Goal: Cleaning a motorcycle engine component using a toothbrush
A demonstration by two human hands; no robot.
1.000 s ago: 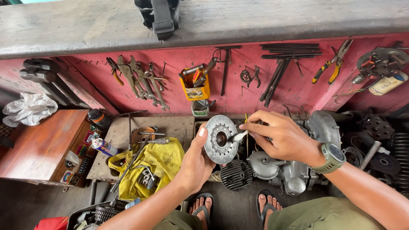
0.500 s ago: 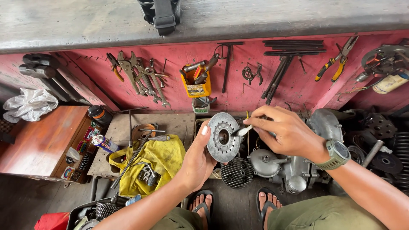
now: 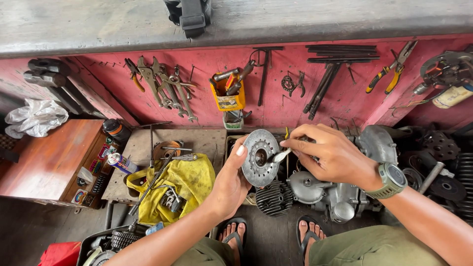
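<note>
While the left hand (image 3: 231,184) grips the round perforated metal disc (image 3: 259,157) by its rim, the right hand (image 3: 332,155) pinches a small pale tool (image 3: 281,156) at its centre hole, work needing a steady, fine touch.

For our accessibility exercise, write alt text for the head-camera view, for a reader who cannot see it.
A person's left hand holds up a round, perforated metal disc while the right hand works a small tool at its centre hole. Below lie engine parts and a yellow cloth; pliers and wrenches hang on a red wall behind.
</note>
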